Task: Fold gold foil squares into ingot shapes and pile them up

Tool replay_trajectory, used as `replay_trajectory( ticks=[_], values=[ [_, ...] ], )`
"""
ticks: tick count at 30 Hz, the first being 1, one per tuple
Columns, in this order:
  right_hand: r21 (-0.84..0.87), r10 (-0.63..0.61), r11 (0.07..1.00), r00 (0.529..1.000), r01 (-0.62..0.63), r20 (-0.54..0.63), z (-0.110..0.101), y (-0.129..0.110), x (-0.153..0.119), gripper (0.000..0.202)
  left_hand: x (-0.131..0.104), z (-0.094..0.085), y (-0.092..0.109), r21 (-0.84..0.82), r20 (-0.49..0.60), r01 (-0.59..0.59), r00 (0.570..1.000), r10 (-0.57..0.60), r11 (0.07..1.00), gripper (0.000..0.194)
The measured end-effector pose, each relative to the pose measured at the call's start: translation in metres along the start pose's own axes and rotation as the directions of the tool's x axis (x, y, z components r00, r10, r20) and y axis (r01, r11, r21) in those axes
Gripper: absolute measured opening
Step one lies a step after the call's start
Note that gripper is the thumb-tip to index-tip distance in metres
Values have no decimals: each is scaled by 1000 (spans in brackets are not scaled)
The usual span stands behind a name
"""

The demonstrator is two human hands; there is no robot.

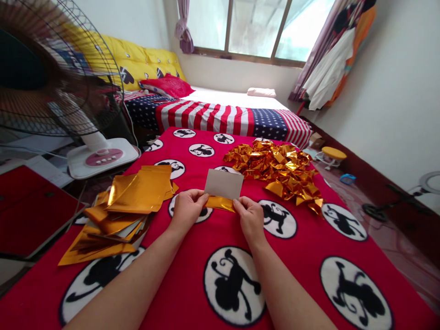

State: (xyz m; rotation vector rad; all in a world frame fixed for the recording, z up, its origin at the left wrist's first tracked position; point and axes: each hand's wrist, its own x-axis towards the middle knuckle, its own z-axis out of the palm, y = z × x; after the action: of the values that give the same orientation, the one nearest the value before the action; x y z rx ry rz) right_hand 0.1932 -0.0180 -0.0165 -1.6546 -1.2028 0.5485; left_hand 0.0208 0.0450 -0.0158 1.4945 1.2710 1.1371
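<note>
A sheet of gold foil paper (224, 182) lies in front of me, its grey back facing up and its near edge folded over to show a shiny gold strip. My left hand (187, 207) pinches the left end of that fold between thumb and fingers. At the right end, my right hand (250, 215) pinches the same fold. To the left is a loose stack of flat gold foil sheets (139, 190). Beyond my right hand spreads a heap of folded gold foil pieces (275, 167).
A red cloth with monkey prints (185, 284) covers the table. At the left stands a fan (103, 156), its blades blurred. Behind the table is a bed with a striped, starred cover (206, 117). A yellow stool (333, 153) sits on the floor at right.
</note>
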Motion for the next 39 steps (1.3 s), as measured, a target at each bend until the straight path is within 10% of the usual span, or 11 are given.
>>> replay_trajectory(
  ticks=[7,13,31,39],
  values=[
    [-420,-82,905,996,67,-18,0,-6,-2,32,-8,-2,7,462,4,-228,967,256,857,15],
    [-622,-107,777,994,101,28,1,-16,-3,23,-13,3,10,687,108,-242,966,234,685,17],
    [-606,61,794,998,-45,6,1,-17,2,14,-19,11,14,786,30,-174,969,246,593,24],
    [-608,74,791,997,-67,-14,1,-16,3,16,-10,5,1,578,253,-376,926,279,724,24]
  ],
)
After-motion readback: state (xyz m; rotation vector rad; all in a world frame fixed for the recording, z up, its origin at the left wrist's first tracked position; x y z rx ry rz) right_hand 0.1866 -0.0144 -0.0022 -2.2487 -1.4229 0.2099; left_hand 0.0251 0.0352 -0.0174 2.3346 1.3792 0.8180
